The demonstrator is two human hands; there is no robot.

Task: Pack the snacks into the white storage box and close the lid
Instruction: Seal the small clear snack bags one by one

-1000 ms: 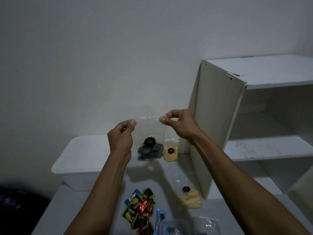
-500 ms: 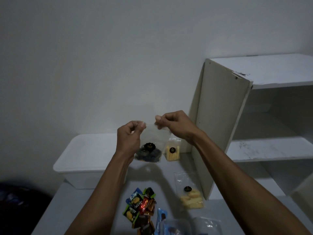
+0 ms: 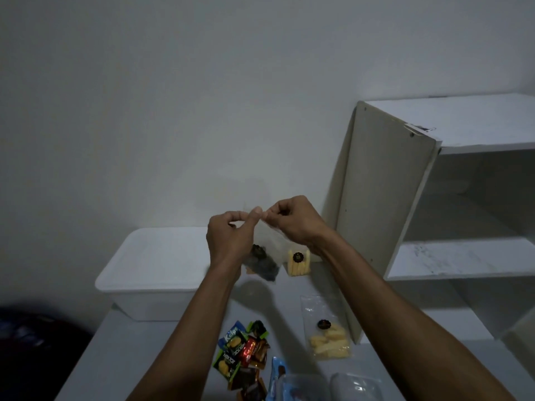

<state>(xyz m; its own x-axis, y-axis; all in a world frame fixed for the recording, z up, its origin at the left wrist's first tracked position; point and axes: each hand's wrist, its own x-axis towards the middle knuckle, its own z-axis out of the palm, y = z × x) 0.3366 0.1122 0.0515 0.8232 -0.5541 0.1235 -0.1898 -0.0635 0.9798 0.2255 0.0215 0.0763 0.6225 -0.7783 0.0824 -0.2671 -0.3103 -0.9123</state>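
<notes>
A clear bag of dark cookies [image 3: 263, 263] hangs in the air above the table. My left hand [image 3: 231, 238] and my right hand [image 3: 292, 222] pinch its top edge, fingertips almost touching. The white storage box [image 3: 153, 273] stands behind and to the left with its lid on. A clear bag of yellow biscuits [image 3: 298, 263] stands upright at the back. Another bag of yellow biscuits [image 3: 328, 334] lies flat on the table. Several small coloured snack packets [image 3: 243, 351] lie in a pile near the front.
A white open shelf unit [image 3: 451, 250] stands at the right, its side panel [image 3: 382, 215] close to my right arm. Two clear plastic containers [image 3: 327, 387] sit at the front edge. A dark object [image 3: 34, 342] lies off the table at lower left.
My hands have moved together, from holding the bag's top corners spread apart to pinching it with fingertips almost touching. The bag now hangs crumpled and tilted.
</notes>
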